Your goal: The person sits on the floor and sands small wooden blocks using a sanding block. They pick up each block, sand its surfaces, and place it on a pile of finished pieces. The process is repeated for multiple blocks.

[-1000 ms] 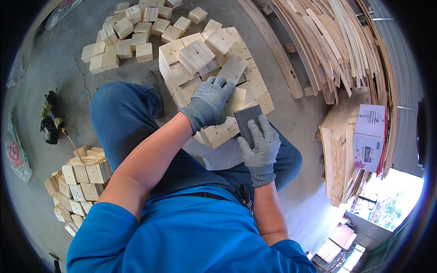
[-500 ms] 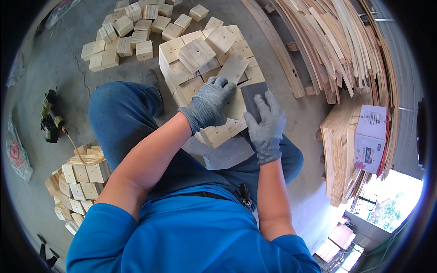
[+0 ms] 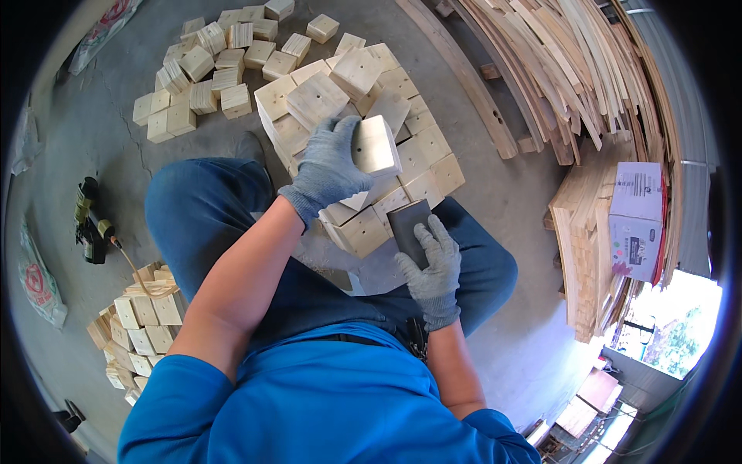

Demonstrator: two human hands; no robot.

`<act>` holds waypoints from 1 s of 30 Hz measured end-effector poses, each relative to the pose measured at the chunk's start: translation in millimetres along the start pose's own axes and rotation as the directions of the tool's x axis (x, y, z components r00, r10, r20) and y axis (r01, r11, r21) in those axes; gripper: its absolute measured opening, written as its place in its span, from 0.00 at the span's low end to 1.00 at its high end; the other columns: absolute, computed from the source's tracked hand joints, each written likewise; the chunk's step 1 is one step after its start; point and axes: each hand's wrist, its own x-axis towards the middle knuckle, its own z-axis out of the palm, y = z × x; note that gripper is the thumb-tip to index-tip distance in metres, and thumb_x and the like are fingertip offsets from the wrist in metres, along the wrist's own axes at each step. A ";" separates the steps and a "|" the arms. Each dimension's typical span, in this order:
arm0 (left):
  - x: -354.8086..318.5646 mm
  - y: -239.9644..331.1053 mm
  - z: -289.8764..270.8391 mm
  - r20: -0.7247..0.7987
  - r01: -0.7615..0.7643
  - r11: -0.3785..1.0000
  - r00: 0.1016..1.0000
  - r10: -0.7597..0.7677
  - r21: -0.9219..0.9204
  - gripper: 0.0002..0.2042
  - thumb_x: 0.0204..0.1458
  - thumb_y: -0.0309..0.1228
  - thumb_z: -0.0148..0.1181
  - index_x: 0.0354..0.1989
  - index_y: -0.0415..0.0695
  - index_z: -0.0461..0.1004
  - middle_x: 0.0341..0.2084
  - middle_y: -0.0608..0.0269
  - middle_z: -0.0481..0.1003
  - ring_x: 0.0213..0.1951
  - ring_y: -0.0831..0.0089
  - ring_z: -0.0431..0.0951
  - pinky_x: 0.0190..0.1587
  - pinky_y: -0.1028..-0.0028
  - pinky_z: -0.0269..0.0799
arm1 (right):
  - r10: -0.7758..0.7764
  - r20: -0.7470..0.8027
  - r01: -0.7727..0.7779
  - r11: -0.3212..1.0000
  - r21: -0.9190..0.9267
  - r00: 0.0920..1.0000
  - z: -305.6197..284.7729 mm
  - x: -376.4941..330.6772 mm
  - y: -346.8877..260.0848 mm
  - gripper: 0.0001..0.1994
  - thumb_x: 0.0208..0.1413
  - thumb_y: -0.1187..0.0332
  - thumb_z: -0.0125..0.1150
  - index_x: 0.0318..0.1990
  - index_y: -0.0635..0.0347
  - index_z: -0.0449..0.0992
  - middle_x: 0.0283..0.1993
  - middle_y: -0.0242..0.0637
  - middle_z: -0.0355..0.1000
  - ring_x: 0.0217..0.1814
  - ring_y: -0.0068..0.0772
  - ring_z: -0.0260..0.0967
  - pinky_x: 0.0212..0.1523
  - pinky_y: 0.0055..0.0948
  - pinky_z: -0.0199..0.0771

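Note:
My left hand [image 3: 331,164], in a grey knit glove, grips a pale wooden block [image 3: 376,145] from its left side and holds it tilted above the stack of blocks [image 3: 417,158]. My right hand [image 3: 434,267], gloved the same way, is closed on a flat, dark grey sanding block [image 3: 408,230]. That sanding block is apart from the wooden block, near the front corner of the stack and over my right leg. Several looser blocks, such as one wooden block [image 3: 318,100], lie on top of the stack beyond my left hand. The fingertips under both held things are hidden.
Loose wooden blocks [image 3: 197,63] lie on the floor at the far left. Another block pile [image 3: 143,313] and a nail gun [image 3: 91,220] with a hose are at left. Long wood strips [image 3: 541,69], stacked boards [image 3: 580,240] and a cardboard box [image 3: 637,220] line the right.
My left hand has lifted the wooden block and tilted it up, moving slightly left and away. My right hand has drawn the sanding block off it, toward my body.

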 end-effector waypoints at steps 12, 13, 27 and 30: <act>2.2 -5.9 -9.4 0.242 0.275 0.300 0.960 -0.142 -0.913 0.32 0.55 0.26 0.70 0.71 0.35 0.70 0.57 0.52 0.80 0.58 0.64 0.82 0.64 0.67 0.78 | 0.114 0.026 -0.111 0.989 -0.099 0.993 66.5 65.0 30.1 0.38 0.51 0.56 0.80 0.71 0.50 0.74 0.78 0.47 0.65 0.71 0.60 0.67 0.68 0.56 0.67; 1.5 -10.6 -9.7 0.251 0.272 0.190 0.960 -0.126 -0.944 0.30 0.57 0.26 0.69 0.69 0.35 0.71 0.56 0.52 0.81 0.58 0.64 0.82 0.63 0.66 0.79 | 0.124 0.018 -0.121 0.987 -0.103 0.992 72.0 70.1 29.8 0.38 0.51 0.56 0.80 0.71 0.51 0.74 0.78 0.48 0.65 0.72 0.60 0.67 0.69 0.55 0.66; -2.7 -4.0 8.3 0.339 0.338 -0.021 0.939 -0.064 -0.941 0.31 0.64 0.32 0.68 0.73 0.35 0.65 0.63 0.50 0.76 0.63 0.59 0.79 0.68 0.59 0.76 | 0.246 0.022 -0.247 0.966 0.074 0.969 97.7 73.0 59.1 0.42 0.57 0.55 0.78 0.76 0.61 0.67 0.77 0.54 0.66 0.75 0.54 0.67 0.74 0.49 0.67; -6.9 3.2 13.4 0.409 0.411 0.021 0.911 -0.049 -0.912 0.30 0.63 0.31 0.69 0.72 0.35 0.67 0.62 0.53 0.77 0.62 0.62 0.80 0.67 0.62 0.76 | 0.374 0.092 -0.355 0.734 0.579 0.923 78.8 65.3 65.0 0.41 0.60 0.57 0.77 0.77 0.63 0.64 0.76 0.50 0.68 0.71 0.45 0.71 0.72 0.41 0.70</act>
